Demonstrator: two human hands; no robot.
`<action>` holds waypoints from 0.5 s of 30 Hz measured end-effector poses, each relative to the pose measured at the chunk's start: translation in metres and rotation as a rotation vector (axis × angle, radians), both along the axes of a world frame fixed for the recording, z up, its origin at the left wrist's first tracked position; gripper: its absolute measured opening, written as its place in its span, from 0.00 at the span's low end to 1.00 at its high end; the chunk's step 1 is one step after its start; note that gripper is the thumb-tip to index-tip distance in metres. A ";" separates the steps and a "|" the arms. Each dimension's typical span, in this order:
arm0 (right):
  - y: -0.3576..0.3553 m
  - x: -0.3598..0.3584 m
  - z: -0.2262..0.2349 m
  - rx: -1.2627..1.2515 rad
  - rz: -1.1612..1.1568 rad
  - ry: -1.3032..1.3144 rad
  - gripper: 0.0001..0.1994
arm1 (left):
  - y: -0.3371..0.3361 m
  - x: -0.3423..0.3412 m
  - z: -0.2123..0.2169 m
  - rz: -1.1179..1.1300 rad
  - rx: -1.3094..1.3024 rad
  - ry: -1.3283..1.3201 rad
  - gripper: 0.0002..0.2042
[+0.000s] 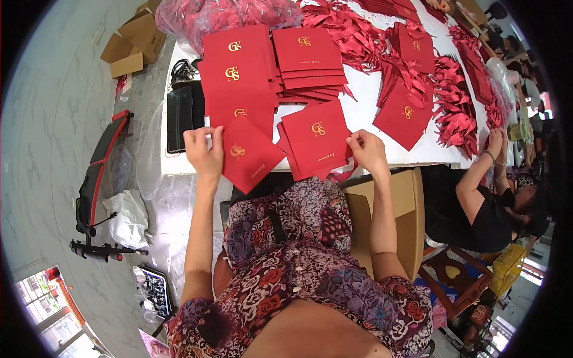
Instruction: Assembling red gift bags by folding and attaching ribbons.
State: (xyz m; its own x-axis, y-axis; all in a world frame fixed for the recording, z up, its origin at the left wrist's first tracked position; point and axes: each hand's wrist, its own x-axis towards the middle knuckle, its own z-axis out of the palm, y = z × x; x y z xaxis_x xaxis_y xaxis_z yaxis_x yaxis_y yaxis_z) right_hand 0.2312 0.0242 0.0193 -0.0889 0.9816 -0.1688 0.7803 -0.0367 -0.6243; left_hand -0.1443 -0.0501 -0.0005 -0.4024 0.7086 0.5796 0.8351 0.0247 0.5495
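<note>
My left hand (203, 152) grips the left edge of a red card folder with a gold emblem (250, 156), held over the near edge of the white table (367, 107). My right hand (367, 150) pinches the right edge of a small stack of the same red folders (316, 138) lying at the table's front. Further back lie more stacks of red folders (239, 65) and another pile (307, 53). Red ribbons (358, 36) are heaped behind them.
A single red folder (404, 116) lies right of my hand, with red ribbon bows (456, 113) beyond. A seated person in black (483, 209) works at the right. A cardboard box (412, 209) stands beside my lap. A black tray (179, 116) and cardboard cartons (134, 42) sit left.
</note>
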 end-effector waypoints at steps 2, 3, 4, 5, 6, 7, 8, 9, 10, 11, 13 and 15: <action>0.000 -0.003 0.000 0.008 -0.006 -0.016 0.11 | -0.011 -0.003 0.010 0.024 -0.062 -0.058 0.08; -0.001 -0.006 -0.001 0.019 -0.011 -0.032 0.10 | -0.011 0.001 0.007 0.024 -0.066 -0.057 0.08; -0.003 -0.014 -0.006 0.018 0.001 -0.024 0.10 | -0.012 0.005 0.003 -0.017 0.002 0.013 0.08; -0.006 -0.023 -0.014 0.265 -0.028 -0.028 0.09 | -0.011 0.011 -0.005 -0.067 0.069 0.078 0.09; -0.010 -0.032 -0.019 0.512 -0.057 -0.031 0.08 | -0.007 0.021 -0.017 -0.114 0.062 0.137 0.11; -0.013 -0.045 -0.016 0.537 -0.038 -0.069 0.08 | -0.005 0.029 -0.029 -0.132 0.106 0.116 0.12; -0.015 -0.052 -0.016 0.594 -0.002 -0.025 0.10 | -0.004 0.032 -0.034 -0.090 0.135 0.077 0.12; -0.016 -0.057 -0.016 0.651 0.034 0.020 0.13 | -0.005 0.032 -0.037 -0.048 0.165 0.037 0.12; -0.016 -0.060 -0.013 0.650 0.044 0.024 0.13 | -0.006 0.031 -0.038 -0.038 0.163 0.039 0.12; -0.016 -0.063 -0.009 0.639 0.098 0.028 0.17 | -0.007 0.029 -0.039 -0.071 0.184 0.059 0.12; -0.015 -0.066 -0.006 0.628 0.150 0.032 0.21 | -0.008 0.028 -0.037 -0.106 0.205 0.079 0.13; -0.009 -0.068 -0.007 0.588 0.320 0.011 0.26 | -0.007 0.031 -0.031 -0.244 0.165 0.160 0.12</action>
